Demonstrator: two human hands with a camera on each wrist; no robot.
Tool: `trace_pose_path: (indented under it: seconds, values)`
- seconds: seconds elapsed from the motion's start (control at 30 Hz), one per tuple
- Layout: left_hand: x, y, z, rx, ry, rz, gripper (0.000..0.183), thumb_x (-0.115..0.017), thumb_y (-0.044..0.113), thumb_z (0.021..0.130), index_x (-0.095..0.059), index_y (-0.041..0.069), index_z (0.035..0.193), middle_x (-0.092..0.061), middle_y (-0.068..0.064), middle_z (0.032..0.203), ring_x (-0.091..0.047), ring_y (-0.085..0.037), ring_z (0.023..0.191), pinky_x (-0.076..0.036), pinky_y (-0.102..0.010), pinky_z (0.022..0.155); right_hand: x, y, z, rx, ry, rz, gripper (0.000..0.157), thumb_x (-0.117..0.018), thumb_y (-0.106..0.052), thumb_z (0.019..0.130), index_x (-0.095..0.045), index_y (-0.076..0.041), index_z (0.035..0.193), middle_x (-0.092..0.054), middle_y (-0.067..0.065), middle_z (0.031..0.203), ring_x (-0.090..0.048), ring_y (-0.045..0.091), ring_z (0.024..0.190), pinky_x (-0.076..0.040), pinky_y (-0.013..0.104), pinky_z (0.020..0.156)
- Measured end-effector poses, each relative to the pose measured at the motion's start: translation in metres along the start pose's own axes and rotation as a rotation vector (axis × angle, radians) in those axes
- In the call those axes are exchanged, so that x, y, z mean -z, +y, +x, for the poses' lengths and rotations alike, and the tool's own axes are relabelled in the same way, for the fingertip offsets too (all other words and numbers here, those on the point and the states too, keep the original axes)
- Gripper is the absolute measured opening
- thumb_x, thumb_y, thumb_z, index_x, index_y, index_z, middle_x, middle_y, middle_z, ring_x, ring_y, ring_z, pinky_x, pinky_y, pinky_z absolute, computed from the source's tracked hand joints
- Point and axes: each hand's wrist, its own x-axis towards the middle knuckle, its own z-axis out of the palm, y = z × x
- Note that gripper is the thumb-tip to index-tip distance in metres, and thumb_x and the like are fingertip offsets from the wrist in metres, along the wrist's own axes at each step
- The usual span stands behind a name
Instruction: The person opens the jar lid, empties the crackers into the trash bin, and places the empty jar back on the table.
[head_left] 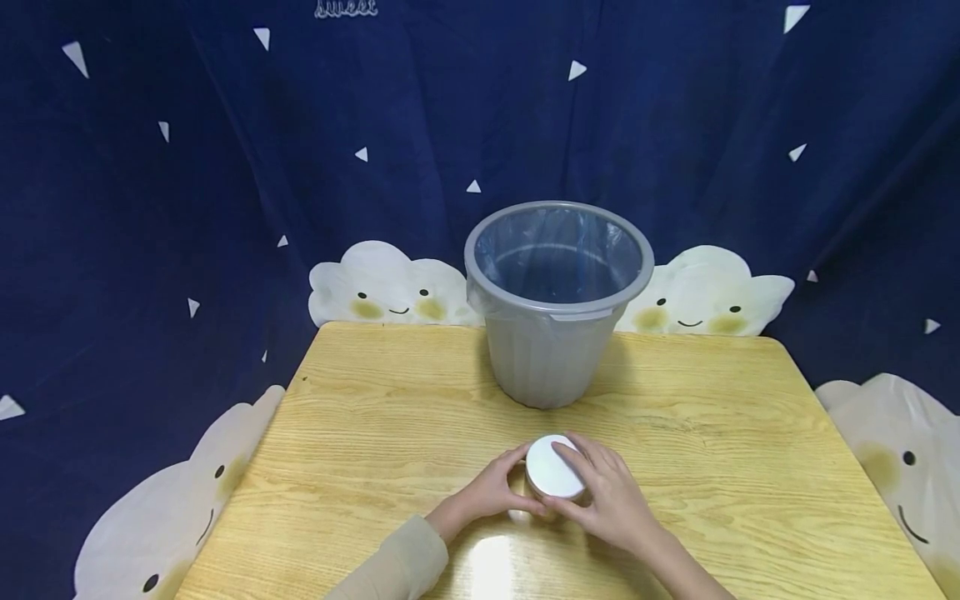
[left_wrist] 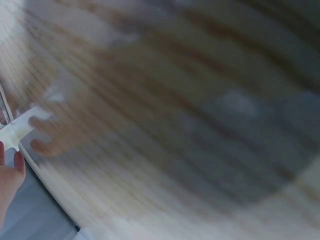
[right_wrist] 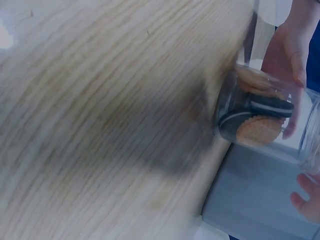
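Hard to see from above: the side of a round, see-through jar (right_wrist: 295,145), mostly under its flat, round, white lid (head_left: 549,468) and behind fingers. Clearer in the right wrist view, with round tan cookies (right_wrist: 259,131) and a dark one with a white middle (right_wrist: 270,106) inside, but cut off at the lid end. Very blurry in the left wrist view, with just part of a hand at the edge. Around the jar's left side, a bare left hand (head_left: 491,490) in a cream sleeve (head_left: 408,560), thumb and fingers bent wide to hold it. Over the lid from the right, a bare right hand (head_left: 609,500), gripping the edge, one finger on top. All near a tall, round, grey bin (head_left: 542,354), over a yellow-brown wooden table (head_left: 375,400); no telling if touching it.
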Motion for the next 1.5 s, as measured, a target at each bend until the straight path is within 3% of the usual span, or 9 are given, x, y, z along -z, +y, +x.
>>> trace_pose_path:
  seconds: [0.8,1.5]
  values:
    - [0.0,-0.006,0.001,-0.042,-0.015,0.01,0.093,-0.079,0.03,0.068,-0.024,0.029,0.144,-0.041,0.01,0.137,-0.037,-0.012,0.125,-0.028,-0.048,0.105,0.015,0.017,0.012,0.121,-0.169,0.088,0.065,-0.063,-0.052,0.078,-0.048,-0.021,0.132,-0.044,0.008,0.137,-0.045,0.032,0.118,-0.035,0.058,0.093]
    - [0.0,-0.007,0.0,-0.028,-0.012,0.011,0.093,-0.078,0.032,0.068,-0.024,0.029,0.144,-0.04,0.01,0.138,-0.035,-0.014,0.127,-0.028,-0.05,0.104,0.016,0.025,0.018,0.173,-0.205,0.159,0.061,-0.064,-0.047,0.079,-0.049,-0.019,0.131,-0.047,0.011,0.134,-0.046,0.032,0.119,-0.035,0.058,0.092]
